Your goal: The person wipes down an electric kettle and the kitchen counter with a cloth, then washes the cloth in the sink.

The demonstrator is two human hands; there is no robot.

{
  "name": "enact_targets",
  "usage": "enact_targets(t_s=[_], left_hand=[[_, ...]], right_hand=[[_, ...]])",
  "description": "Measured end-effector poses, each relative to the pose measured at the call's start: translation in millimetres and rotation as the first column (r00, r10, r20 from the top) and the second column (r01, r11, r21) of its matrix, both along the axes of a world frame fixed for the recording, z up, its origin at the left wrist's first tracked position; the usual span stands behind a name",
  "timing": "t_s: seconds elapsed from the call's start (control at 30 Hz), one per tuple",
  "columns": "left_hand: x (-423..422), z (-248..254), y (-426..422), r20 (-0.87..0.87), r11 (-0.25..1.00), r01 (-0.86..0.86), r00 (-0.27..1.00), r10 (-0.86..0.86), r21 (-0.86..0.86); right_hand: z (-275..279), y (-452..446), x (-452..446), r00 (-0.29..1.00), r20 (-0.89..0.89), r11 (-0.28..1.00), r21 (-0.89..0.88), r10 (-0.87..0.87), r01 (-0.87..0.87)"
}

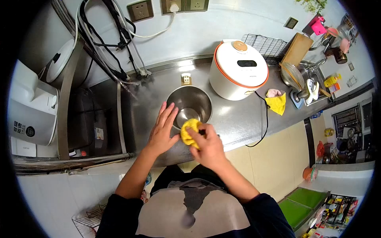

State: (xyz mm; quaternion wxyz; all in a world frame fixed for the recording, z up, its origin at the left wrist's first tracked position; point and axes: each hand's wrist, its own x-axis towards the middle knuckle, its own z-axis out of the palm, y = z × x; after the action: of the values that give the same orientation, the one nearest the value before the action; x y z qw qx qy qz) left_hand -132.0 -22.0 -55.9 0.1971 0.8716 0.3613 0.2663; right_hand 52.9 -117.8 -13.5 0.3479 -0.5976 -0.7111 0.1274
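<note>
At your far left: one white and grey plastic appliance (35, 111). Next, black, grey and white cables (126, 37), looped against the wall. Your left hand (160, 133): palm flat, fingers extended, at the left rim of the pot; contact cannot be told. One round, open, brushed-metal pot (184, 100), upright on the steel counter (234, 117) before you. One crumpled yellow cloth (188, 133), at the pot's near rim, gripped in your right hand (211, 150), fingers curled. One white, orange-rimmed rice cooker (234, 73), lid down, beyond your right hand. One yellow-and-pink cloth (277, 103), lying right of the cooker.
</note>
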Motion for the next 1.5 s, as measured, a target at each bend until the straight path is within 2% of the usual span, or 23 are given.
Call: enact_targets(t_s=[0.07, 0.13, 0.23, 0.3, 0.33, 0.4, 0.43, 0.5, 0.53, 0.57, 0.7, 0.77, 0.83, 0.9, 0.97, 1.07, 1.1, 1.23, 1.3, 1.33, 1.4, 1.43, 1.5], left_hand=[[-1.0, 1.8, 0.5, 0.008, 1.0, 0.009, 1.0, -0.009, -0.002], [-0.5, 1.5, -0.4, 0.017, 1.0, 0.006, 1.0, -0.006, -0.007], [14.5, -4.0, -5.3, 0.037, 0.995, -0.042, 0.999, 0.039, 0.089], [27.5, -7.9, -8.4, 0.01, 0.957, -0.122, 0.992, 0.124, 0.264], [36.6, -5.5, -8.0, 0.061, 0.929, -0.164, 0.986, 0.152, 0.331], [45.9, -0.9, -6.0, 0.04, 0.934, -0.133, 0.991, 0.127, 0.331], [50.3, 1.9, -2.5, 0.033, 0.935, -0.132, 0.991, 0.128, 0.329], [57.0, 10.5, 5.9, 0.03, 0.94, -0.096, 0.995, 0.092, 0.329], [59.9, 14.1, 11.3, 0.035, 0.944, -0.079, 0.997, 0.072, 0.319], [62.4, 16.6, 17.4, 0.029, 0.944, -0.066, 0.998, 0.06, 0.324], [64.3, 27.6, 36.4, 0.081, 0.963, -0.109, 0.992, 0.092, 0.248], [60.9, 29.1, 43.5, 0.125, 0.971, -0.205, 0.974, 0.189, 0.127], [57.6, 33.5, 42.9, 0.122, 0.966, -0.238, 0.967, 0.226, 0.098], [54.3, 34.1, 44.0, 0.142, 0.967, -0.255, 0.957, 0.252, 0.002], [50.8, 21.9, 49.3, 0.162, 0.969, -0.246, 0.956, 0.244, -0.006], [49.0, 23.8, 43.4, 0.149, 0.971, -0.237, 0.961, 0.231, 0.025], [50.1, 25.6, 41.0, 0.115, 0.969, -0.237, 0.967, 0.228, 0.066], [48.9, 24.0, 40.9, 0.198, 0.959, -0.273, 0.947, 0.255, 0.072], [43.4, 20.5, 38.8, 0.199, 0.963, -0.249, 0.954, 0.225, 0.107], [41.7, 19.8, 37.1, 0.194, 0.966, -0.216, 0.963, 0.188, 0.14], [41.8, 21.5, 31.4, 0.202, 0.969, -0.198, 0.965, 0.167, 0.145], [43.4, 22.6, 29.5, 0.217, 0.97, -0.189, 0.964, 0.154, 0.154], [45.0, 22.1, 30.8, 0.22, 0.969, -0.18, 0.965, 0.142, 0.168]], right_hand=[[-17.0, 2.0, -2.3, 1.0, 0.02, 0.999, 0.048, 0.005, -0.006], [-30.5, 4.8, 11.7, 0.997, -0.069, 0.996, 0.076, -0.043, 0.048], [-46.9, 22.5, 39.5, 0.964, -0.182, 0.965, 0.138, -0.195, 0.221], [-47.7, 37.5, 55.5, 0.957, -0.222, 0.971, 0.11, -0.185, 0.213], [-46.9, 43.3, 58.9, 0.935, -0.301, 0.97, 0.096, -0.187, 0.225], [-56.7, 51.6, 64.4, 0.826, -0.523, 0.963, 0.034, -0.211, 0.267], [-70.3, 51.0, 67.1, 0.817, -0.532, 0.957, 0.039, -0.222, 0.286], [-86.9, 47.4, 69.3, 0.672, -0.638, 0.902, -0.085, -0.376, 0.424], [-89.3, 38.7, 69.8, 0.684, -0.625, 0.91, -0.113, -0.377, 0.399], [-95.0, 33.1, 65.7, 0.641, -0.686, 0.917, -0.1, -0.345, 0.387], [-82.0, 29.0, 51.2, 0.596, -0.74, 0.922, -0.085, -0.312, 0.378], [-68.4, 35.8, 41.9, 0.358, -0.899, 0.945, -0.147, -0.251, 0.292], [-56.7, 44.1, 33.9, 0.373, -0.903, 0.949, -0.103, -0.215, 0.299], [-40.4, 48.6, 26.4, 0.749, -0.602, 0.925, 0.044, -0.277, 0.378], [-26.2, 53.0, 9.8, 0.881, -0.41, 0.927, 0.178, -0.235, 0.33], [-18.7, 65.0, -1.8, 0.911, -0.341, 0.936, 0.179, -0.23, 0.303], [-20.5, 70.9, 0.7, 0.896, -0.375, 0.932, 0.17, -0.238, 0.319], [-22.2, 93.2, 15.5, 0.859, -0.452, 0.94, 0.11, -0.242, 0.323], [-29.4, 111.4, 34.1, 0.859, -0.427, 0.93, 0.101, -0.281, 0.355], [-28.1, 119.3, 46.8, 0.826, -0.487, 0.958, -0.109, -0.284, 0.265], [-20.8, 129.5, 68.1, 0.744, -0.575, 0.887, -0.459, -0.339, 0.049], [-22.5, 126.4, 68.6, 0.741, -0.576, 0.886, -0.46, -0.346, 0.056], [-26.9, 120.5, 63.0, 0.82, -0.492, 0.95, -0.246, -0.292, 0.191]])
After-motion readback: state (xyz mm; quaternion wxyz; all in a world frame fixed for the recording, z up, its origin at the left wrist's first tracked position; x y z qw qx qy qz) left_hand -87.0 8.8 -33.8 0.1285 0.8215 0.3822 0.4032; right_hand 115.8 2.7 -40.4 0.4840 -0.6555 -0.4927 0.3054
